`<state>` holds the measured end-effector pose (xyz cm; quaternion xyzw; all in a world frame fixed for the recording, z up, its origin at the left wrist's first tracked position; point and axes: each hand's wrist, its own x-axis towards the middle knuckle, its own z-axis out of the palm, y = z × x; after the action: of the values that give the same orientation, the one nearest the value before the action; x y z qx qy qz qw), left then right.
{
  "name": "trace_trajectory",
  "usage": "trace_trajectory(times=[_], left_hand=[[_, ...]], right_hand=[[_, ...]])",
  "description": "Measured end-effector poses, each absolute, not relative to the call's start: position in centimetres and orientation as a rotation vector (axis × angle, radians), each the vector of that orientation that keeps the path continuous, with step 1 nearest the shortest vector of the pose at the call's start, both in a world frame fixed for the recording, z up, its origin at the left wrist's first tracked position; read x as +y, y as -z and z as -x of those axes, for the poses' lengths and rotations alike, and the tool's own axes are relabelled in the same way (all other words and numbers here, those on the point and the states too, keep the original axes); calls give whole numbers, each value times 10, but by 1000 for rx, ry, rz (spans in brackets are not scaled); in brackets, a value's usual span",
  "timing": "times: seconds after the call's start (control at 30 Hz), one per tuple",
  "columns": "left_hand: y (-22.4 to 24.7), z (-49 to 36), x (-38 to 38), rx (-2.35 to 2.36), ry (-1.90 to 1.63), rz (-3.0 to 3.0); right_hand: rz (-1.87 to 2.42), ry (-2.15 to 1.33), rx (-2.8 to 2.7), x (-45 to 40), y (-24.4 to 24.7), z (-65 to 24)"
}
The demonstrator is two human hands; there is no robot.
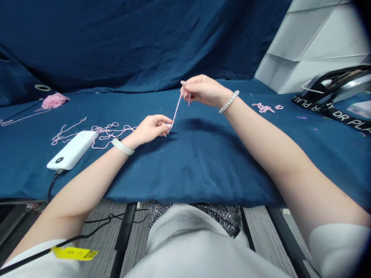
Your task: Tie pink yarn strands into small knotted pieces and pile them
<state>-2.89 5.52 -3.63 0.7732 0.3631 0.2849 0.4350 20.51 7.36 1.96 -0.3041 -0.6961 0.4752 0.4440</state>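
Observation:
A strand of pink yarn (176,110) runs taut and slanted between my two hands above the blue cloth. My left hand (152,128) pinches its lower end, low over the table. Higher up and to the right, my right hand (203,90) grips the upper part, and a short tail of yarn hangs below its fingers. Loose, tangled pink yarn (111,133) lies on the cloth behind my left wrist. What the fingertips hold besides the strand is too small to make out.
A white power bank (74,150) with a black cable lies at left. Beyond it is a pink yarn ball (54,100). Small yarn pieces (263,107) lie at right, near a black lettered strap (333,112) and stacked white boxes (307,46). A blue curtain (139,42) hangs behind.

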Motion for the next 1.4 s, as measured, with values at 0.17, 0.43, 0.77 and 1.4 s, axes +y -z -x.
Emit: trace_trajectory(times=[0.17,0.43,0.77,1.4], left_hand=[[42,21,46,829,-462,-2115],[40,24,47,838,-533,-2209],[42,24,45,840,-822,-2011],[33,-36,-5,596,-760,-1570]], right_hand=[[643,-1305,-1565,75,-29,-218],[500,-1487,-990,65,-59,-237],[644,-1206,-638,62,-83,-281],[732,-1470,-1210,-24,-53,-196]])
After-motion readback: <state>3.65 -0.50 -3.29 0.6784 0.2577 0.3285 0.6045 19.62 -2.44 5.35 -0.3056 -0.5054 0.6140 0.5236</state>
